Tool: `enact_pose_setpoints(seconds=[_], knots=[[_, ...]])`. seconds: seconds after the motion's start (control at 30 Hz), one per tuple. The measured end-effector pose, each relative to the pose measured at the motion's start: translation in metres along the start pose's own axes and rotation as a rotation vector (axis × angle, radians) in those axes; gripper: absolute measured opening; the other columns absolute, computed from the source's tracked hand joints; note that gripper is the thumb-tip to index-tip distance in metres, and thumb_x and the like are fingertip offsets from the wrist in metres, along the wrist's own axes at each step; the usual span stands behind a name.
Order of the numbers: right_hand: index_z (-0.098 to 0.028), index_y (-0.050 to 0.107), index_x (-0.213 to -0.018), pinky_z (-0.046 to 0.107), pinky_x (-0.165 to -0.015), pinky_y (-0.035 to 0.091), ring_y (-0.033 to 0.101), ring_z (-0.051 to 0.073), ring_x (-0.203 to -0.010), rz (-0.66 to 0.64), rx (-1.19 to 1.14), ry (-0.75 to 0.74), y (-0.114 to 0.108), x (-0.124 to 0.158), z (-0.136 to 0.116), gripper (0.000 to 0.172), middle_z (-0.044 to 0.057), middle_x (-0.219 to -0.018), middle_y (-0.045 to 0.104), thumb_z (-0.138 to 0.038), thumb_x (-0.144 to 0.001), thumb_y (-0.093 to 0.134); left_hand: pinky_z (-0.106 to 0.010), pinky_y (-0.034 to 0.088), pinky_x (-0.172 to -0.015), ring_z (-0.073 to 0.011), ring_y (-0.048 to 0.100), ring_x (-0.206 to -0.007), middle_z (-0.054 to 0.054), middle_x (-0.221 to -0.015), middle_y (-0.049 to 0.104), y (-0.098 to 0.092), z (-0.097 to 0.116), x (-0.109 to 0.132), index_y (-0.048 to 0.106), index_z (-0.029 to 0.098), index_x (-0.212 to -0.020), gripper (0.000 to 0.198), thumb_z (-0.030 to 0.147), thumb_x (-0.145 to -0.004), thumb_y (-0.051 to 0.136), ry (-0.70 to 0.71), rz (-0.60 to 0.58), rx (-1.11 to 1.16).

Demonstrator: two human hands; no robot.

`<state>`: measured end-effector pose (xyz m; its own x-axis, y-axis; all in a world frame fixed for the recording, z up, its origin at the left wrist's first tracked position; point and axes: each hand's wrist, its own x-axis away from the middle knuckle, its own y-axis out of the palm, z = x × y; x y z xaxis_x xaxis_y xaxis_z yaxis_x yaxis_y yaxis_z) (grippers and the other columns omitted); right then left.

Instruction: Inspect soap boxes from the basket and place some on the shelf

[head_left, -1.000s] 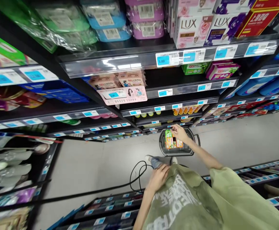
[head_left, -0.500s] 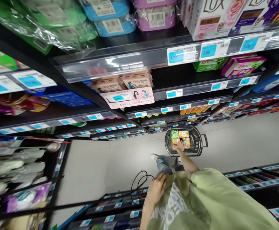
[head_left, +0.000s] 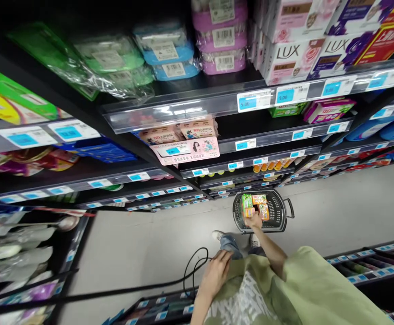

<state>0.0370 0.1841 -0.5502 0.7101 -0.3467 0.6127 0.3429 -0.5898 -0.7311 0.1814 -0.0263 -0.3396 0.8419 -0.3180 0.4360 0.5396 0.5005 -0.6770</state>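
Note:
A dark round shopping basket (head_left: 282, 208) stands on the floor by the bottom shelves. Several small green and orange packs (head_left: 259, 199) lie in it. My right hand (head_left: 254, 221) reaches down into the basket's near side and rests on the packs; its fingers are hidden. My left hand (head_left: 216, 273) lies at my hip against my green shirt (head_left: 285, 293), fingers loosely stretched and holding nothing. A black cable (head_left: 190, 271) loops just left of that hand.
Black store shelves with blue price tags (head_left: 247, 101) rise in front of me, stocked with Lux soap boxes (head_left: 286, 56), pink and blue tubs (head_left: 222, 40) and bagged goods. Lower shelves run along the left and bottom right. My shoe (head_left: 219, 234) is on the grey floor (head_left: 345, 207).
My right hand went from above the basket's far side down into its near side. The view tilted and shifted slightly. My left hand stayed at my hip.

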Motion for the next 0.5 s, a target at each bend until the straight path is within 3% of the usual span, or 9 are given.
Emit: enact_pose_setpoints(seconds=[0.13,0.27,0.4,0.5], knots=[[-0.017,0.061,-0.127,0.035,-0.088,0.053,0.071,0.031,-0.111,-0.08,-0.027,-0.146,-0.012,0.035,0.034,0.061,0.016,-0.133,0.065,-0.037,-0.073,0.078,-0.044,0.055,-0.107,-0.0286,0.068,-0.127,-0.014,-0.141,0.067,0.025,0.017,-0.013,0.06,0.023,-0.144,0.045,0.023,-0.105,0.039,-0.092,0.075,0.021],[-0.017,0.069,-0.116,0.034,-0.088,0.055,0.073,0.03,-0.106,-0.151,-0.067,-0.382,-0.033,0.073,0.063,0.054,0.012,-0.119,0.071,-0.026,-0.063,0.081,-0.048,0.048,-0.119,-0.0307,0.055,-0.144,-0.018,-0.16,0.05,0.062,0.036,-0.026,0.049,0.018,-0.154,0.052,0.029,-0.103,0.042,-0.105,0.238,0.157],[-0.021,0.07,-0.121,0.036,-0.097,0.055,0.071,0.031,-0.113,-0.152,-0.102,-0.637,-0.069,0.102,0.07,0.063,0.011,-0.126,0.07,-0.019,-0.059,0.078,-0.049,0.038,-0.126,-0.0313,0.042,-0.155,-0.02,-0.171,0.032,0.091,0.057,-0.037,0.037,0.017,-0.161,0.061,0.038,-0.104,0.042,-0.13,0.347,0.3],[-0.019,0.068,-0.131,0.039,-0.105,0.054,0.068,0.032,-0.12,-0.084,-0.145,-0.83,-0.1,0.119,0.066,0.07,0.015,-0.135,0.066,-0.018,-0.061,0.075,-0.045,0.037,-0.127,-0.0298,0.042,-0.155,-0.02,-0.169,0.035,0.1,0.071,-0.045,0.031,0.017,-0.164,0.066,0.043,-0.104,0.042,-0.121,0.435,0.416]])
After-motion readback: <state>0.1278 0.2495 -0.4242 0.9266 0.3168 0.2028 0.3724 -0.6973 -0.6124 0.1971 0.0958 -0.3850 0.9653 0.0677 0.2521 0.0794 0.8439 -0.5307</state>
